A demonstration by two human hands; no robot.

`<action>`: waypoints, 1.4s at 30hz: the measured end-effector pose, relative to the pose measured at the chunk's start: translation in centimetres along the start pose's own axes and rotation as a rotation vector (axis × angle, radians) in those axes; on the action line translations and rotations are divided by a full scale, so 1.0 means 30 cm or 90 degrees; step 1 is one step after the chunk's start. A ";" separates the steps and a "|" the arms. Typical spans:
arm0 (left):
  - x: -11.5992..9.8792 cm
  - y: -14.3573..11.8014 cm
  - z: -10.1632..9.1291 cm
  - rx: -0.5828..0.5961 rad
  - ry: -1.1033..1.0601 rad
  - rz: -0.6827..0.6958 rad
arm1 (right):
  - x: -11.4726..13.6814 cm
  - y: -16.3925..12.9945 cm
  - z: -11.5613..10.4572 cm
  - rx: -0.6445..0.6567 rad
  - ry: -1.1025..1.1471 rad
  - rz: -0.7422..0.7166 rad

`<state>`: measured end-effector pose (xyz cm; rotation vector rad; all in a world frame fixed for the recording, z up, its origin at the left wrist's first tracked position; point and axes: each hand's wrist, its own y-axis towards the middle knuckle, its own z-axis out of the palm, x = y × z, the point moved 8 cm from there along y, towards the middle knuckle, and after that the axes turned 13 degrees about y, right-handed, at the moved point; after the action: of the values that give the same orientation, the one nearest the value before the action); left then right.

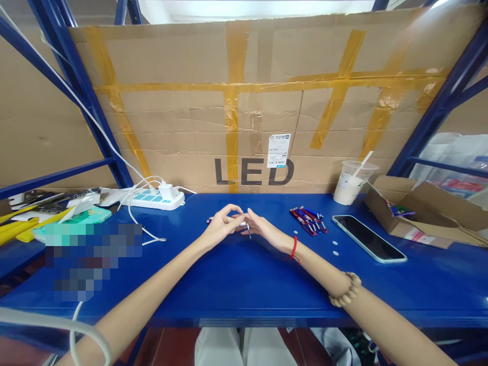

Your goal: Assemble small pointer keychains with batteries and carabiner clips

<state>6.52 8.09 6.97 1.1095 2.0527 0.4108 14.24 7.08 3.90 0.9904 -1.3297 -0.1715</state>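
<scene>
Your left hand (222, 223) and right hand (263, 227) meet mid-counter (244, 284), fingertips pinched together on a small silver piece (245, 225), held just above the surface for control; the red and blue pens (308, 219) lie near your right hand

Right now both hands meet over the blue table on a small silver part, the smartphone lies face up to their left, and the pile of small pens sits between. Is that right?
Not quite. In the head view the smartphone lies to the right of the hands, not left. The rest holds: the left hand and right hand meet on a small silver part over the blue table, with the small pens between.
</scene>
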 end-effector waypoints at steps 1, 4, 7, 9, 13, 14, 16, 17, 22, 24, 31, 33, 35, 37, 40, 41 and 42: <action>-0.002 0.000 -0.006 -0.012 0.018 0.002 | -0.008 0.000 0.004 0.006 0.021 0.013; -0.009 0.000 -0.014 -0.036 0.059 0.012 | -0.032 -0.004 0.006 0.007 0.060 0.057; -0.003 -0.002 -0.009 -0.032 0.055 0.002 | -0.044 -0.011 0.009 -0.007 0.088 0.086; 0.011 -0.005 0.002 -0.014 0.033 -0.023 | -0.055 -0.016 0.025 0.002 0.112 0.125; 0.035 -0.011 0.040 0.050 -0.060 -0.075 | -0.072 -0.023 0.059 0.031 0.173 0.192; 0.033 -0.010 0.046 0.058 -0.078 -0.075 | -0.072 -0.023 0.060 0.030 0.188 0.197; 0.028 -0.005 0.043 0.049 -0.101 -0.069 | -0.071 -0.025 0.055 0.016 0.215 0.206; 0.029 -0.001 0.035 0.032 -0.109 -0.071 | -0.069 -0.026 0.050 0.005 0.229 0.212; 0.068 0.016 -0.026 -0.089 -0.133 -0.110 | -0.070 -0.038 -0.010 -0.156 0.308 0.243; 0.082 0.019 -0.034 -0.107 -0.128 -0.115 | -0.076 -0.042 -0.043 -0.241 0.333 0.238; 0.100 0.023 0.001 -0.070 -0.081 -0.119 | -0.061 -0.032 -0.131 -0.334 0.357 0.186; 0.102 0.023 0.004 -0.061 -0.075 -0.117 | -0.040 -0.032 -0.169 -0.326 0.323 0.179; 0.105 0.022 0.005 -0.056 -0.072 -0.119 | -0.023 -0.045 -0.232 -0.351 0.280 0.173; 0.108 0.021 0.004 -0.054 -0.070 -0.122 | -0.009 -0.066 -0.313 -0.389 0.165 0.168; 0.109 0.019 0.003 -0.054 -0.063 -0.124 | -0.019 -0.099 -0.424 -0.440 -0.025 0.210; 0.108 0.019 0.003 -0.054 -0.060 -0.125 | -0.023 -0.106 -0.454 -0.458 -0.076 0.215; 0.108 0.018 0.004 -0.054 -0.059 -0.127 | -0.023 -0.112 -0.481 -0.482 -0.128 0.212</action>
<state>5.81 11.04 5.71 0.8481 2.0225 0.3360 27.87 12.74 2.32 0.1120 -1.4253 -0.4856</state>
